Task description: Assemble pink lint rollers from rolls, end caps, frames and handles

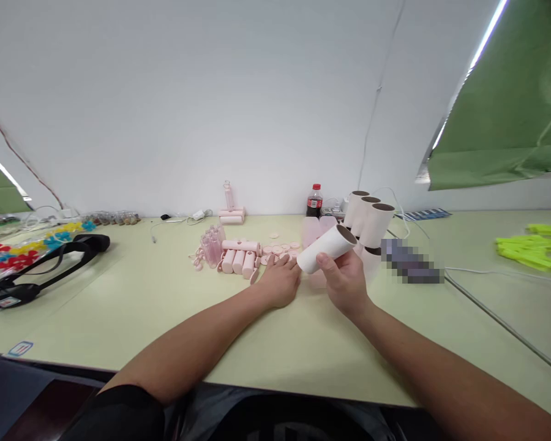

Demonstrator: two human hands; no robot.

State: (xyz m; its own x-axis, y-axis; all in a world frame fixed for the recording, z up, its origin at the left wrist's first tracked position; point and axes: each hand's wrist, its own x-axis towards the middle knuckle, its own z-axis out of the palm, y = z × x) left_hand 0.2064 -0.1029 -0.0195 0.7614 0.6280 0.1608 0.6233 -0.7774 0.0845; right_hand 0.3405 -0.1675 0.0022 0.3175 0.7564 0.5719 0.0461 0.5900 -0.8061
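Even, fairly bright light; thin daylight strips glare at upper right and far left. Soft shadow on the bench (156, 318); edges stretched, small details soft, a pixelated patch right of centre.

Right hand (346, 285) grips tilted white tube (326, 248). Relative to tube: left hand (282, 282) flat on table (165, 331), just left; pink cylinders (239, 261) farther left; cola bottle (314, 201) behind.
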